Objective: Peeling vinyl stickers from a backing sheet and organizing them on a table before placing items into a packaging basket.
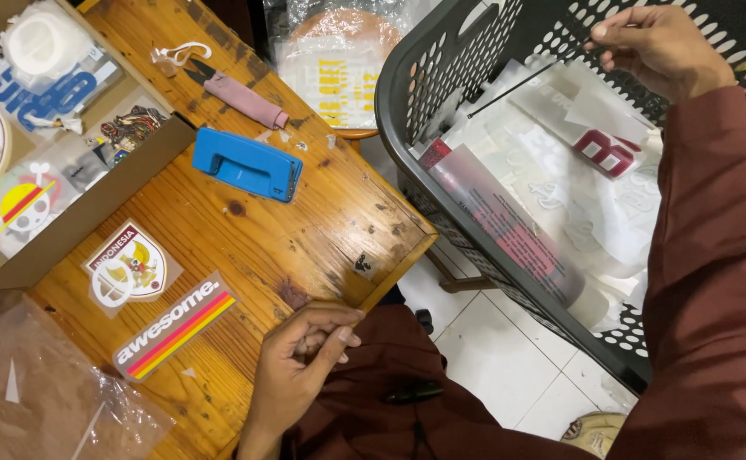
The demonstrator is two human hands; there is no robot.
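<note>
My left hand (301,362) rests at the near edge of the wooden table (305,247), fingers curled loosely inward, thumb meeting the fingertips; whether anything thin sits between them I cannot tell. Just left of it lie two stickers: a striped strip sticker (175,325) and a shield-shaped crest sticker (130,268). A clear plastic bag (45,400) covers the near left corner. Farther up the tabletop: a blue hole punch (248,163), then pink-handled thread snips (238,95). An open cardboard box (92,204) of more stickers sits at the left. Across the gap, my right hand (658,47) is pinched shut on a thin black strip (526,81), held over the dark perforated laundry basket (416,94) full of clear printed sheets.
</note>
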